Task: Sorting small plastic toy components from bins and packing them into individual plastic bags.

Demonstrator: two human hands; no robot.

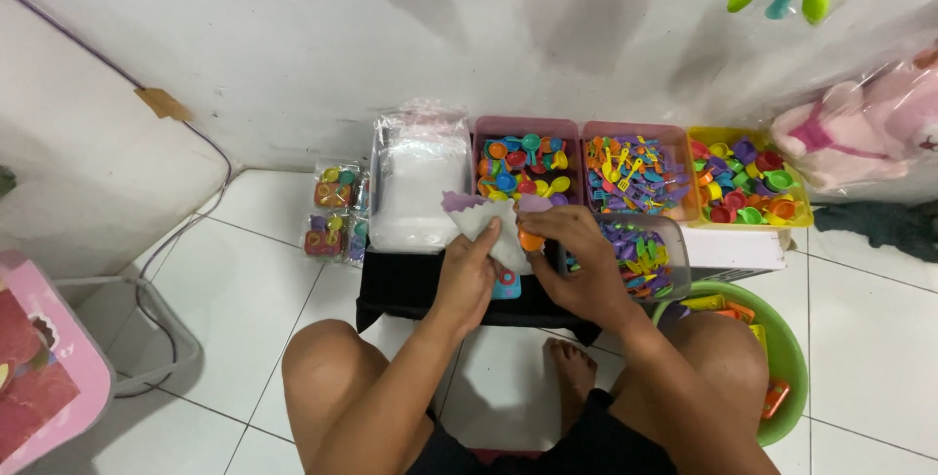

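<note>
- Hands meet over a low black table (pixel 410 284): the left hand (pixel 467 275) has its grip closed on a thin clear plastic bag (pixel 484 216), mouth toward 12 o'clock.
- The right hand (pixel 576 260), at 3 o'clock of the bag, pinches a small orange plastic piece (pixel 531 240) touching the bag's side.
- Trays of glossy, bright toy dishes (pixel 523 167) sit at 12 o'clock.
</note>
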